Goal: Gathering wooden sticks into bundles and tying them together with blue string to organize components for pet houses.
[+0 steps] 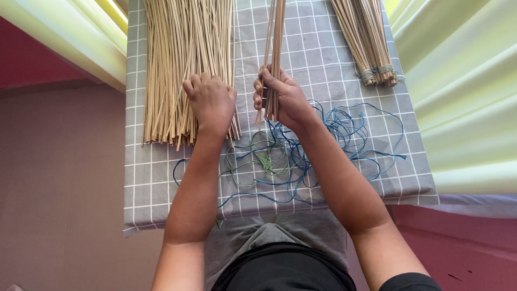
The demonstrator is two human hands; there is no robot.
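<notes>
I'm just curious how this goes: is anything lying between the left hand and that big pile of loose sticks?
Nothing visible. The left hand rests straight on the loose sticks, fingers curled into the pile. The right hand is closed round a small bunch of sticks. The blue and green strings lie nearer the person, beneath the wrists.

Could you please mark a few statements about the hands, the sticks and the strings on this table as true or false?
1. The right hand grips a small bunch of thin tan sticks. True.
2. The left hand holds scissors. False: it rests on the large loose pile of tan sticks.
3. The tangled thin strings are red. False: blue and green.
4. A tied stick bundle lies at the far right. True.
</notes>
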